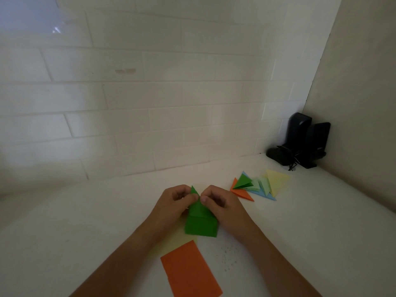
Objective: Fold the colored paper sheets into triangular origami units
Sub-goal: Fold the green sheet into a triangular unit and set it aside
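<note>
Green sheet (200, 219) lies mid-counter, half folded; left hand (173, 202) and right hand (220, 203) pinch its peak together, likely sharpening the crease (point upward); orange sheet (189, 270) waits nearer; finished triangles (257, 186) lie right.

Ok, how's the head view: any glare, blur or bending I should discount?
Head view: dim and soft; glare patch on the white tiled wall upper left; wide-angle lens bows the tile lines; both hands pinching the green folded paper stay readable.
</note>
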Demonstrator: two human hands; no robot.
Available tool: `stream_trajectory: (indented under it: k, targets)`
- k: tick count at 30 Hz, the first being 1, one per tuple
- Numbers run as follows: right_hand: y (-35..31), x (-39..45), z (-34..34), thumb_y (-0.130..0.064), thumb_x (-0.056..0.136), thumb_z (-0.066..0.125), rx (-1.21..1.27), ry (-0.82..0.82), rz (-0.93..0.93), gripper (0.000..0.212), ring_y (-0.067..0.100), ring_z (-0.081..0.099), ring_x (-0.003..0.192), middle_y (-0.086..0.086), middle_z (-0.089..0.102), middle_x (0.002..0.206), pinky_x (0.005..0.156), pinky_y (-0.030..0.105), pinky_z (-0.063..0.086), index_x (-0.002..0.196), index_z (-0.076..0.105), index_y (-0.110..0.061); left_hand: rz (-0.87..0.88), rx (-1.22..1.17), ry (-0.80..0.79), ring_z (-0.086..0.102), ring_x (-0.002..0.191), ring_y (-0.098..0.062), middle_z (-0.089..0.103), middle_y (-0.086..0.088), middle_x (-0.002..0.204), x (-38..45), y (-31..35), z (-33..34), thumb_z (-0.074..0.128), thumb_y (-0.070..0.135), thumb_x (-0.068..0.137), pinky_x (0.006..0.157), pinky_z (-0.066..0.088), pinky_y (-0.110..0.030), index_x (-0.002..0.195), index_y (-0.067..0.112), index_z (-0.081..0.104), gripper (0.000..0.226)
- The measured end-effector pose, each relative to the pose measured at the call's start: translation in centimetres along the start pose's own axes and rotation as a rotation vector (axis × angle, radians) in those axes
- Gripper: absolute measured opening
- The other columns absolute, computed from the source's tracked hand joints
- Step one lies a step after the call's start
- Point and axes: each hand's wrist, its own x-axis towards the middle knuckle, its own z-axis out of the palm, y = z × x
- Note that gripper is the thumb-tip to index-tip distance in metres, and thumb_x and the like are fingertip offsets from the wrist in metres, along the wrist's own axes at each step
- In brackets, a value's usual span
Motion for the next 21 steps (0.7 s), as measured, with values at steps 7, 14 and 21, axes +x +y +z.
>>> stream_trajectory:
  k: [7, 14, 21]
  targets:
    - [-0.09, -0.06, 0.11, -0.018, 0.101, 0.061, -0.065, 0.011, -0.014, 0.017, 0.012, 0.058, 0.075, -0.007, 0.062, 0.078, 0.069, 0.031, 0.047, 0.085, 0.065, -0.023, 0.05, 0.014, 0.092, 0.068, 0.074, -0.02, 0.069, -0.013, 0.076, 0.25, -0.23, -0.26, 0.069, 0.017, 0.097, 0.08, 0.059, -0.035, 0.081, 0.006, 0.073, 0.021]
    - [-0.01, -0.01, 0.04, -0.02, 0.102, 0.06, -0.078, 0.072, 0.026, 0.021, 0.007, 0.051, 0.068, -0.01, 0.057, 0.071, 0.064, 0.024, 0.04, 0.082, 0.063, -0.021, 0.07, -0.04, 0.227, 0.069, 0.078, -0.026, 0.072, -0.019, 0.083, 0.68, -0.51, -0.82, 0.068, 0.014, 0.098, 0.08, 0.06, -0.039, 0.083, -0.001, 0.072, 0.021]
    - [0.25, 0.14, -0.07, -0.021, 0.103, 0.06, -0.089, 0.102, 0.025, 0.022, 0.006, 0.044, 0.064, -0.008, 0.049, 0.067, 0.06, 0.021, 0.036, 0.082, 0.06, -0.015, -0.005, -0.014, 0.092, 0.074, 0.087, -0.032, 0.074, -0.02, 0.09, 0.35, -0.71, -0.11, 0.073, 0.025, 0.095, 0.084, 0.06, -0.04, 0.092, 0.003, 0.075, 0.022]
